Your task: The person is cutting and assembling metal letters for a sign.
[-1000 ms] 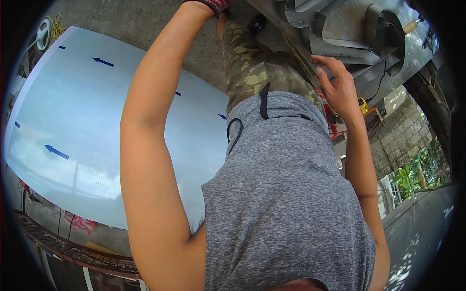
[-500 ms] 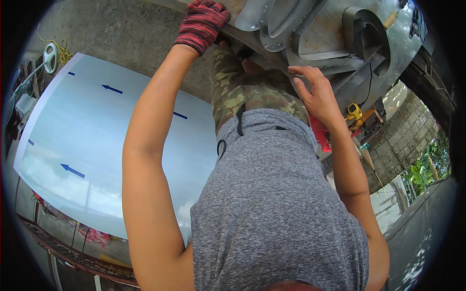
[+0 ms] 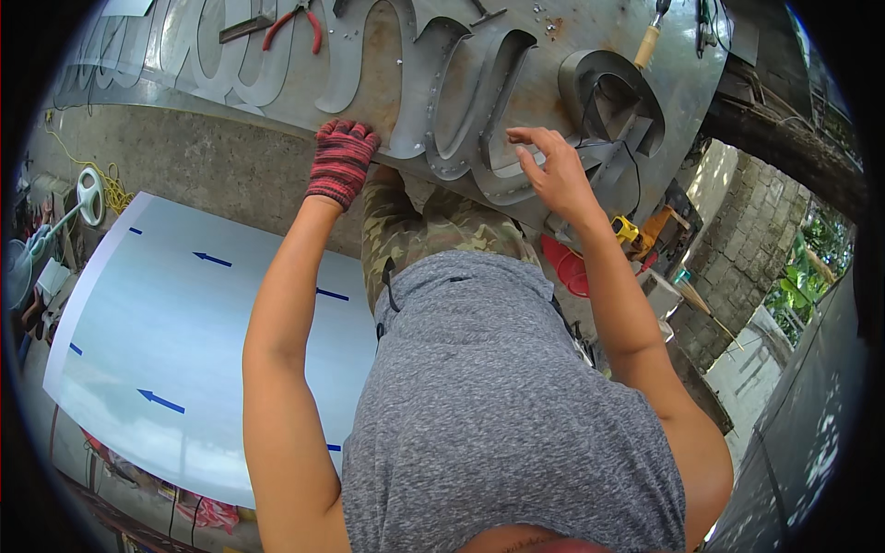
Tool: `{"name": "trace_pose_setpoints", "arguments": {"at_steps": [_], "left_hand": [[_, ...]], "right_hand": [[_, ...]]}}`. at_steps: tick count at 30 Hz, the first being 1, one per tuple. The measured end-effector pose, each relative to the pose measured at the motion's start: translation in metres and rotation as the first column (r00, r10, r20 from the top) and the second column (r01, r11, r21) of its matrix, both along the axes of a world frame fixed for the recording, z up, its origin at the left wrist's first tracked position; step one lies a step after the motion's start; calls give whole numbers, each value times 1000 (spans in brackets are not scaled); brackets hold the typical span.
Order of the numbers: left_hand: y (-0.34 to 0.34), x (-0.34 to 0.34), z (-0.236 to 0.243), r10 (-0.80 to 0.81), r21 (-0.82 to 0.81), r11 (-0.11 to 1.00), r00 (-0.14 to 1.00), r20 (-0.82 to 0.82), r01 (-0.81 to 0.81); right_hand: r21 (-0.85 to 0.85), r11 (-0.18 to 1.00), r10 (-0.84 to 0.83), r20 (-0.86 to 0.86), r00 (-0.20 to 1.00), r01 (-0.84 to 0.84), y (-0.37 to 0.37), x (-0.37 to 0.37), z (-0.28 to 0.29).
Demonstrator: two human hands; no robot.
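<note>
Wearing striped knit: the left hand (image 3: 343, 164), gloved in coarse red and black yarn, fingers bent at the near edge of the metal table (image 3: 599, 28); I cannot tell whether it grips.
Bare skin: the right hand (image 3: 558, 175), well apart from the left, thumb and fingers parted with nothing visible between them, over the letter forms; contact unclear from here.
Sheet-metal curves: the letter forms (image 3: 507, 64), on the table in front of the person, dull grey walls standing along swelling, looping strokes.
Horseshoe bend: a broad metal strip (image 3: 650, 124), on edge beyond the right hand, a thin black cable (image 3: 634, 161) near it.
Tabletop: rust-stained and scuffed, with red-handled pliers (image 3: 316, 32) and a smooth wooden-handled tool (image 3: 647, 46).
Glossy panel: a pale blue sheet (image 3: 217, 332), to the person's left, printed with dark blue arrows.
Cloth: a heathered grey shirt (image 3: 516, 387).
</note>
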State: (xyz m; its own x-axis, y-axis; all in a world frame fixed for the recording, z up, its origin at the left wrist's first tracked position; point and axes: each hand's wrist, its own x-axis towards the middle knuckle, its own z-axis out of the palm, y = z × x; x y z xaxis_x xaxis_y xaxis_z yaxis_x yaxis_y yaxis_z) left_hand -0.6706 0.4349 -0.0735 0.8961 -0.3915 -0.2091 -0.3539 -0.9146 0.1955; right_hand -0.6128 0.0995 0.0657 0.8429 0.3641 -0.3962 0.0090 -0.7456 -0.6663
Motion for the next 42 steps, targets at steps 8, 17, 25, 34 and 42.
{"name": "trace_pose_setpoints", "arguments": {"at_steps": [8, 17, 25, 34, 42], "left_hand": [[11, 1, 4, 21, -21, 1000, 1000, 18, -21], [31, -2, 6, 30, -7, 1000, 999, 27, -30], [32, 0, 9, 39, -20, 999, 999, 9, -39], [29, 3, 13, 45, -10, 999, 998, -53, -45], [30, 0, 16, 37, 18, 999, 996, -75, -36]], "right_hand": [[-90, 973, -186, 238, 953, 212, -45, 139, -52], [-336, 933, -33, 269, 963, 126, -47, 245, -135], [-436, 890, -57, 177, 983, 130, -42, 262, -160], [-459, 872, -91, 183, 979, 167, -38, 262, -162], [-331, 938, -50, 154, 987, 99, -17, 275, -147]]}}
